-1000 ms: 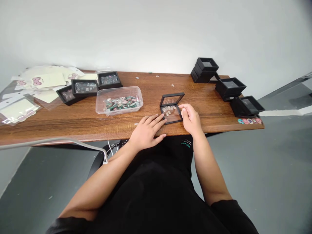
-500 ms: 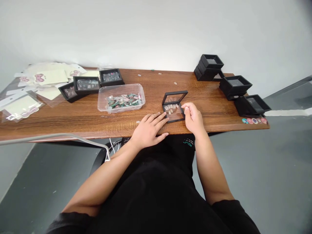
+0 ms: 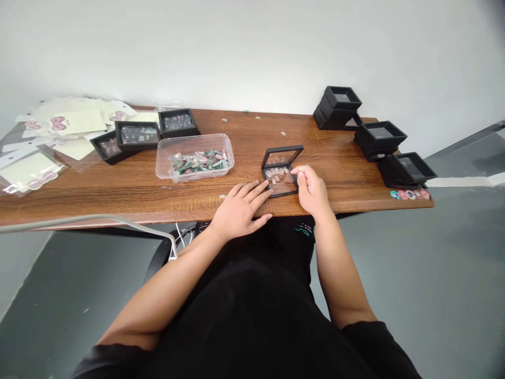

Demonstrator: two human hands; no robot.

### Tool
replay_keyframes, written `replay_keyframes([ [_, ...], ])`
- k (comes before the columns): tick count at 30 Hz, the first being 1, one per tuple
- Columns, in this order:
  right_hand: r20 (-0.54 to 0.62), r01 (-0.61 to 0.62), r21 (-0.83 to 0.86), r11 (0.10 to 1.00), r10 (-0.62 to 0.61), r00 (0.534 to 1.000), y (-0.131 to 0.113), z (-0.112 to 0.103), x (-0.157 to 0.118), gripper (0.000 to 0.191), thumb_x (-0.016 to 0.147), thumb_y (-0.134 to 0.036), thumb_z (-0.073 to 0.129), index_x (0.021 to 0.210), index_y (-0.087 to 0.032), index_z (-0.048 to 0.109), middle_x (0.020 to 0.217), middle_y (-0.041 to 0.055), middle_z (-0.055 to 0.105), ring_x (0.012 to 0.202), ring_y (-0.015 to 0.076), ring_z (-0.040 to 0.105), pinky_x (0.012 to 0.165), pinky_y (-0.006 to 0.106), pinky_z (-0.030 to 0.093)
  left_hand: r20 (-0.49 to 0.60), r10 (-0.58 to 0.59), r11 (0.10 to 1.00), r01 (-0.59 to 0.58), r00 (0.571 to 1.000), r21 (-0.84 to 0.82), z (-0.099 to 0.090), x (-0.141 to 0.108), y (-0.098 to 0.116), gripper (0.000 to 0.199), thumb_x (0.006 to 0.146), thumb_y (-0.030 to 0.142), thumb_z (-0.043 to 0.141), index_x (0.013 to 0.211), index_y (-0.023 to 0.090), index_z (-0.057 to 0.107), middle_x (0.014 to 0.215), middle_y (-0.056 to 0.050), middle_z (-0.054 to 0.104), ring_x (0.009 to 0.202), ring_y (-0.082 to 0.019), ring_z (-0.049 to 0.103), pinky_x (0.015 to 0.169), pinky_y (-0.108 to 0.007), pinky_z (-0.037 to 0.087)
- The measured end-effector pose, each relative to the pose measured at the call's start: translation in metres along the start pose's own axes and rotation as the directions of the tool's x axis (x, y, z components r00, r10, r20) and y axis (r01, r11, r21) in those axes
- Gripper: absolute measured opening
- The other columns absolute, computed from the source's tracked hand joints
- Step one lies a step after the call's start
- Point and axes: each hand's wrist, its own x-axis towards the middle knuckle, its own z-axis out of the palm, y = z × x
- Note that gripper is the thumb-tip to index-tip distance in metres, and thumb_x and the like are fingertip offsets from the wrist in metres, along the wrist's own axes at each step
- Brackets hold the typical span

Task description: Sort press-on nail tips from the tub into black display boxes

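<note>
A black-framed case [image 3: 283,149] stands unfolded near the table's front edge, its lid raised at the back. Several small pale nail-shaped pieces [image 3: 276,172] lie in rows on its clear base. My left hand [image 3: 240,211] lies flat with fingers spread, fingertips at the case's left edge. At the right edge of the case is my right hand [image 3: 311,190], its index finger and thumb closed over the base. Whatever it may pinch is too small to make out.
Left of the case is a clear tub [image 3: 195,158] of colourful pieces. Filled black boxes [image 3: 138,136] and cards [image 3: 81,121] lie farther left. Stacked black boxes [image 3: 381,138] stand at the right, near round stickers [image 3: 410,195]. A pale cable [image 3: 98,217] crosses the front left.
My right index fingertip has moved slightly left over the case's base, near the row of pieces. My left hand stays in place. The whole view has shifted a little.
</note>
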Motion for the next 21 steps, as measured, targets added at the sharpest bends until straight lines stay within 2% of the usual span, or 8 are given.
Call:
replay_keyframes([
  [5, -0.005, -0.003, -0.001, 1.0, 0.003, 1.0, 0.0007, 0.0004, -0.0009, 0.027, 0.104, -0.035, 0.037, 0.107, -0.026, 0.062, 0.067, -0.0028, 0.052, 0.056, 0.0167, 0.05, 0.064, 0.031, 0.04, -0.003, 0.0, 1.0, 0.0, 1.0, 0.006, 0.002, -0.0007, -0.0007, 0.063, 0.103, 0.056, 0.047, 0.153, 0.019, 0.049, 0.166, -0.007, 0.041, 0.149, -0.032, 0.047, 0.121, -0.05, 0.038],
  [8, -0.022, -0.002, -0.004, 1.0, 0.002, 1.0, 0.0015, 0.0017, -0.0006, 0.027, 0.105, -0.036, 0.036, 0.107, -0.026, 0.06, 0.072, -0.0012, 0.055, 0.061, 0.0177, 0.054, 0.068, 0.032, 0.043, -0.005, 0.002, 1.0, -0.002, 1.0, 0.007, 0.0022, -0.0007, -0.001, 0.062, 0.103, 0.057, 0.046, 0.153, 0.019, 0.049, 0.166, -0.007, 0.041, 0.149, -0.031, 0.047, 0.121, -0.05, 0.038],
  [12, -0.035, 0.008, -0.005, 1.0, -0.009, 0.999, 0.0012, 0.0032, 0.0002, 0.029, 0.106, -0.04, 0.034, 0.117, -0.025, 0.056, 0.092, 0.004, 0.065, 0.077, 0.0207, 0.062, 0.078, 0.036, 0.048, -0.005, 0.0, 1.0, 0.0, 1.0, 0.004, 0.0008, -0.0005, -0.0003, 0.063, 0.103, 0.056, 0.046, 0.153, 0.019, 0.049, 0.166, -0.008, 0.042, 0.149, -0.032, 0.047, 0.121, -0.05, 0.038],
  [16, -0.005, 0.011, -0.018, 1.0, -0.011, 1.0, 0.0013, 0.003, -0.0003, 0.033, 0.106, -0.043, 0.033, 0.127, -0.026, 0.053, 0.092, 0.004, 0.067, 0.075, 0.0219, 0.062, 0.078, 0.039, 0.05, -0.004, -0.001, 1.0, 0.001, 1.0, -0.006, 0.0005, -0.0005, 0.0004, 0.062, 0.103, 0.055, 0.046, 0.153, 0.019, 0.05, 0.166, -0.008, 0.042, 0.148, -0.033, 0.047, 0.121, -0.051, 0.039],
  [21, 0.008, 0.012, -0.029, 1.0, -0.012, 1.0, 0.0016, 0.0016, -0.0009, 0.035, 0.107, -0.042, 0.032, 0.131, -0.027, 0.053, 0.097, 0.0061, 0.069, 0.079, 0.0231, 0.064, 0.078, 0.039, 0.051, -0.004, -0.001, 1.0, 0.0, 1.0, -0.019, 0.0018, -0.0004, -0.0006, 0.063, 0.103, 0.055, 0.046, 0.155, 0.02, 0.048, 0.166, -0.009, 0.041, 0.15, -0.033, 0.046, 0.121, -0.053, 0.039],
])
